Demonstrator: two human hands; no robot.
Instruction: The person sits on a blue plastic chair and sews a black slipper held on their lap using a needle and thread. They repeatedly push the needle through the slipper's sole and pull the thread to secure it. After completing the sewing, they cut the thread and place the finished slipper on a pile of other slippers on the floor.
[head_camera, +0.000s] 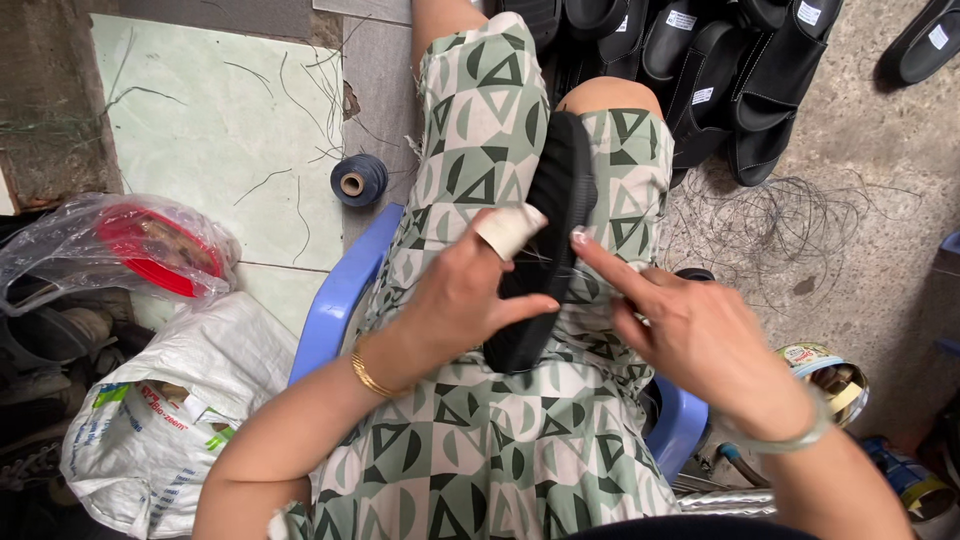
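A black sandal sole (556, 200) lies along my lap, sole side up, on green patterned fabric. My left hand (468, 290) grips its near half, thumb across it, and one finger wears a white tape wrap. My right hand (690, 335) is beside the sole on the right, its index finger stretched out and touching the sole's edge. Thin dark thread runs across the sole between the two hands.
A pile of black sandals (700, 60) lies ahead on the floor. A spool of dark blue thread (359, 180) stands on the tile at left. Loose thread tangles (790, 230) at right. A blue plastic chair (335, 300), a white sack (165, 410) and an open can (830, 375) surround me.
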